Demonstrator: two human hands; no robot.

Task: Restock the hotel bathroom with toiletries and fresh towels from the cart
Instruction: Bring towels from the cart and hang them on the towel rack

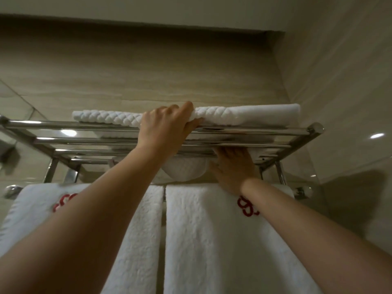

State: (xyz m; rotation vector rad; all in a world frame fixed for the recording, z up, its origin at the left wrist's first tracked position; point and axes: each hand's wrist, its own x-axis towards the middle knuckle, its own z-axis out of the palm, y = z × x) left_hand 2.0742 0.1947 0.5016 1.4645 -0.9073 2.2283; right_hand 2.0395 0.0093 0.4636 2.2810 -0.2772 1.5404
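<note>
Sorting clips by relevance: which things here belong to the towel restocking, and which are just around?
Belongs to the job: folded towel on the rack; left hand gripping its front edge; right hand beneath the rack; left hanging towel; right hanging towel.
Just around: tiled wall; ceiling.

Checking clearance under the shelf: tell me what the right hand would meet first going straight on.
Probably the rack's metal bars: the right hand points up under them, seemingly almost touching. Depth is unclear.
</note>
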